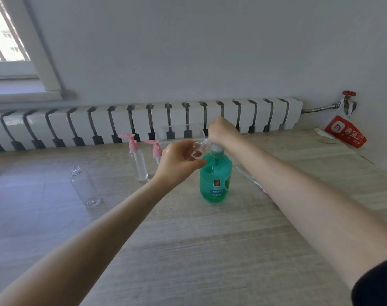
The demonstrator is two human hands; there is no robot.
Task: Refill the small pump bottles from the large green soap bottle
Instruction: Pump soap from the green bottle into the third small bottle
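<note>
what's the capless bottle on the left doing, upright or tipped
Tipped over: the clear bottle lies on its side on the table, open threaded neck pointing away.

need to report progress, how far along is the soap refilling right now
Done: nothing certain; the two pink-pump bottles stand capped but look clear. In hand: the left hand holds a small bottle at the green soap bottle spout while the right hand grips its pump. Left: an uncapped clear bottle lies on the table.

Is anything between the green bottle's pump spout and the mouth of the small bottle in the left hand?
Nothing visible. The left hand holds the small bottle with its mouth at the pump of the green bottle, under the right hand.
</note>
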